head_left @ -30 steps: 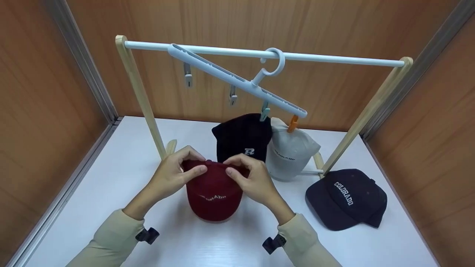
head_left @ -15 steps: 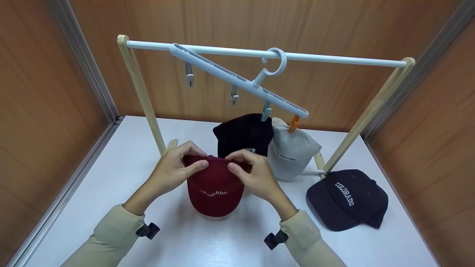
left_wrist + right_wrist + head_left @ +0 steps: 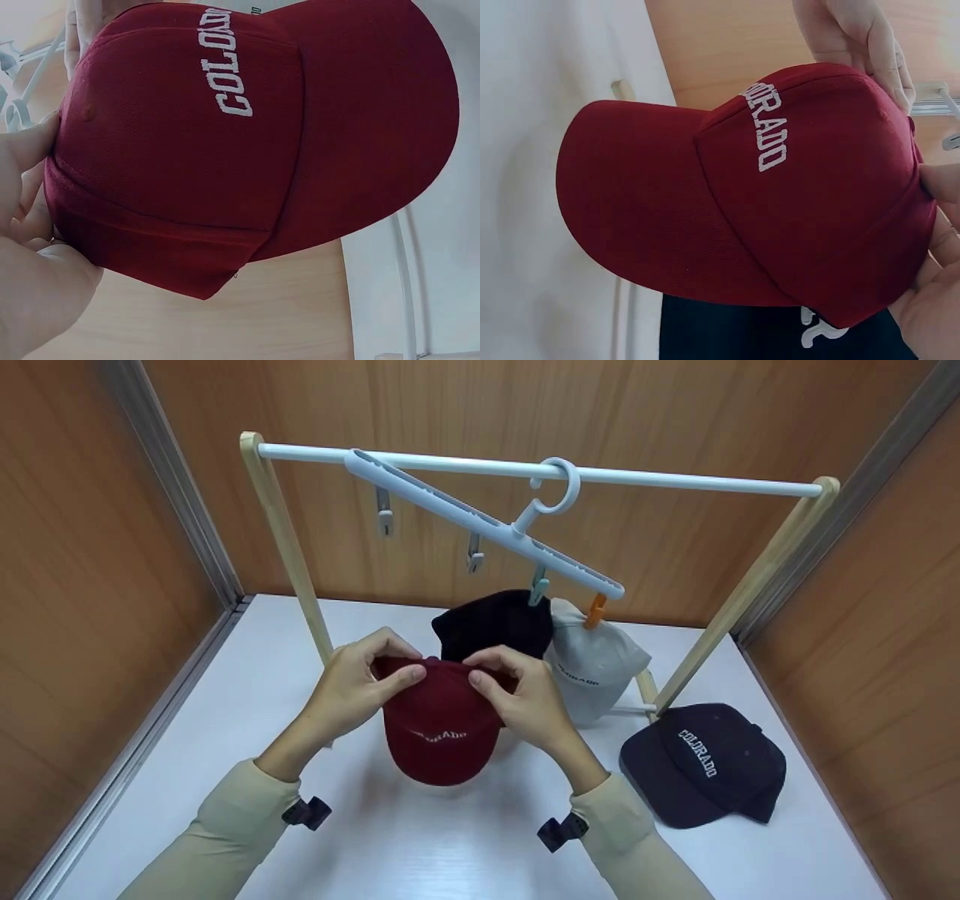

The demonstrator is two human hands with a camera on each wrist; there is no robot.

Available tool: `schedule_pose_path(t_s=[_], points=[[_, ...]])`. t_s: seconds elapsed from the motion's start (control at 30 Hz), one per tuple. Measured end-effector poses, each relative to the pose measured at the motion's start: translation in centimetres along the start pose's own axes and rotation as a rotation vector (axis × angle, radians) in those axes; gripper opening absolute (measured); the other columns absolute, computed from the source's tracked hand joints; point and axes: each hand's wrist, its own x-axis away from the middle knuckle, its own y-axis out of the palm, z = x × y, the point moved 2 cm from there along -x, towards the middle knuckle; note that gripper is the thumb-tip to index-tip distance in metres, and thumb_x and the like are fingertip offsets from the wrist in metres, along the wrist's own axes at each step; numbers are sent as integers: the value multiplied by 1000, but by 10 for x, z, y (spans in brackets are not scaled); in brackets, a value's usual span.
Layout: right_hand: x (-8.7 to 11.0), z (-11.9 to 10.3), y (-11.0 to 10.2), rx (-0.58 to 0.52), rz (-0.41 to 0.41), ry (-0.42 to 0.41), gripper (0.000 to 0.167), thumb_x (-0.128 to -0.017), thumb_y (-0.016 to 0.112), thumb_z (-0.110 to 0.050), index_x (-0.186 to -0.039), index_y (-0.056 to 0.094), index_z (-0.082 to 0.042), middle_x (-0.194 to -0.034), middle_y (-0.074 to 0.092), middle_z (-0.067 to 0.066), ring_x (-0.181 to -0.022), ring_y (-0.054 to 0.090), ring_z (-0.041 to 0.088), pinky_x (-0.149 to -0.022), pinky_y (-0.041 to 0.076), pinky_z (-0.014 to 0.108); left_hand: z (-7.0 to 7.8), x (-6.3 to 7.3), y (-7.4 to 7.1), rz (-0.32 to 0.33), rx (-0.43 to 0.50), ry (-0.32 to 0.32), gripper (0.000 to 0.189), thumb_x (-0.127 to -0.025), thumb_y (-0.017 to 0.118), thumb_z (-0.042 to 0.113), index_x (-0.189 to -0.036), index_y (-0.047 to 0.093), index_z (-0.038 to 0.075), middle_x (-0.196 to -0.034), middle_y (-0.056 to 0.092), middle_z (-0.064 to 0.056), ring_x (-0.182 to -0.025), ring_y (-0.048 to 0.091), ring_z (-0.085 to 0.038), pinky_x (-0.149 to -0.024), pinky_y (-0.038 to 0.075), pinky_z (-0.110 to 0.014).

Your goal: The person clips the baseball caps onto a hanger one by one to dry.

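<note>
A dark red baseball cap (image 3: pixel 442 712) with white lettering hangs brim down between both hands, over the white table. At the left of its crown, my left hand (image 3: pixel 349 686) pinches the fabric, thumb in front and fingers behind. My right hand (image 3: pixel 531 697) pinches the crown's right side in the same way. In the left wrist view the red cap (image 3: pixel 180 142) shows its brim and lettering. A pale blue hanger (image 3: pixel 480 521) tilts down to the right beyond the hands, with two grey clips, the nearer one (image 3: pixel 475 561) being bare, like the far-left clip (image 3: pixel 385 521).
A teal clip (image 3: pixel 538 591) holds a black cap (image 3: pixel 491 626), and an orange clip (image 3: pixel 595 611) holds a light grey cap (image 3: pixel 596 660). A navy cap (image 3: pixel 705 765) lies on the table (image 3: pixel 442 855) at right. The rack's white bar (image 3: pixel 675 478) spans wooden legs.
Both hands have raised the red cap and carried it slightly away and to the right, so it now covers more of the black cap. The hanger stays in place.
</note>
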Motion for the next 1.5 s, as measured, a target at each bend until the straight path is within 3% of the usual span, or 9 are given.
schedule_pose_path(t_s=[0.4, 0.63, 0.9, 1.2, 1.5], points=[[-10, -10, -12, -13, 49, 21, 17, -103, 70, -9, -118, 77, -12, -107, 77, 0, -93, 70, 19, -81, 63, 34, 20, -17, -1, 30, -31, 89, 16, -100, 77, 15, -115, 72, 11, -104, 75, 2, -85, 72, -16, -72, 64, -31], [-17, -13, -18, -5, 56, 20, 17, -104, 70, -11, -119, 77, -12, -106, 77, 1, -93, 69, 20, -82, 63, 34, 23, -28, -2, 43, -51, 126, 17, -99, 77, 14, -114, 72, 10, -106, 76, 1, -87, 72, -16, -72, 63, -29], [-25, -16, -23, 10, 73, 11, 16, -104, 71, -11, -118, 77, -12, -106, 77, 1, -94, 70, 19, -82, 62, 32, 24, -38, -1, 54, -65, 116, 16, -100, 76, 15, -115, 72, 10, -107, 76, 0, -90, 72, -16, -74, 63, -27], [-30, -22, -25, -37, 91, 71, 17, -104, 71, -12, -119, 77, -14, -107, 76, 1, -95, 71, 21, -83, 64, 35, 28, -43, 0, 56, -28, 81, 15, -101, 74, 13, -115, 70, 9, -107, 74, -3, -93, 71, -18, -75, 63, -28], [-33, -26, -25, -15, 107, 109, 19, -104, 71, -13, -121, 77, -15, -110, 76, 1, -98, 70, 22, -87, 63, 36, 31, -46, 1, 95, -38, 69, 16, -100, 75, 12, -115, 71, 10, -108, 75, -2, -94, 71, -18, -75, 64, -29]])
